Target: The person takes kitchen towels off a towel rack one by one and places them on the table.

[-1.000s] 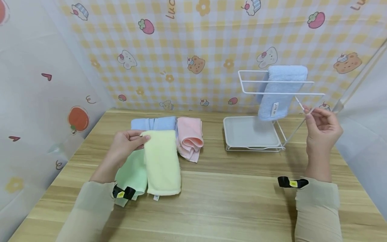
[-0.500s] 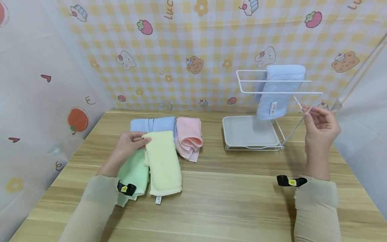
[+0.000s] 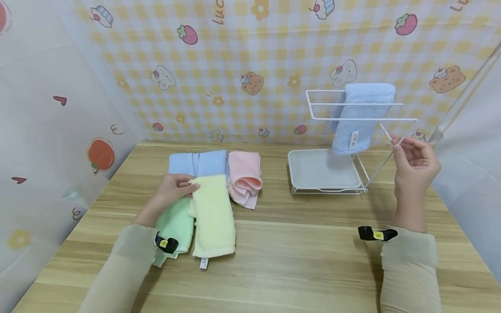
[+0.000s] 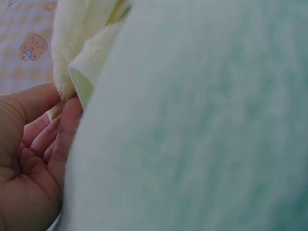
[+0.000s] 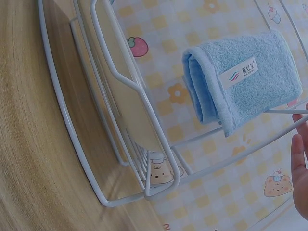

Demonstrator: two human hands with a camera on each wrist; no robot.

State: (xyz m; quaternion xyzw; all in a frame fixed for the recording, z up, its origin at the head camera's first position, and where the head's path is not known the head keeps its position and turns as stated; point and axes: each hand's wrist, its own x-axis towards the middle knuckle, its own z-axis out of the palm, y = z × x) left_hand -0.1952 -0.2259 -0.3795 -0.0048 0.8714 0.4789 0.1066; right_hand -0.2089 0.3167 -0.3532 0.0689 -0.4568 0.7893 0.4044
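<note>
My left hand (image 3: pixel 172 191) pinches a folded pale yellow towel (image 3: pixel 214 217) by its upper left corner, thumb on top. The towel overlaps a mint green towel (image 3: pixel 176 226) and a blue towel (image 3: pixel 211 161) on the table. In the left wrist view, blurred green cloth (image 4: pixel 192 125) fills the right side and hides much of the yellow towel (image 4: pixel 72 43). My right hand (image 3: pixel 416 167) pinches the slanted side wire of a white wire rack (image 3: pixel 328 119). Over the rack's top bars hangs a folded light blue towel (image 3: pixel 364 98) with a white label.
A folded pink towel (image 3: pixel 244 171) lies right of the blue one. The rack's base carries a shallow grey tray (image 3: pixel 322 169). Behind the wooden table (image 3: pixel 297 261) stands a checked cloth backdrop (image 3: pixel 223 56), with a pale sheet (image 3: pixel 43 143) along the left side.
My left hand has shifted slightly right and closer to me, with the yellow towel moving along. The right hand keeps its grip on the rack; the hanging blue towel stays put.
</note>
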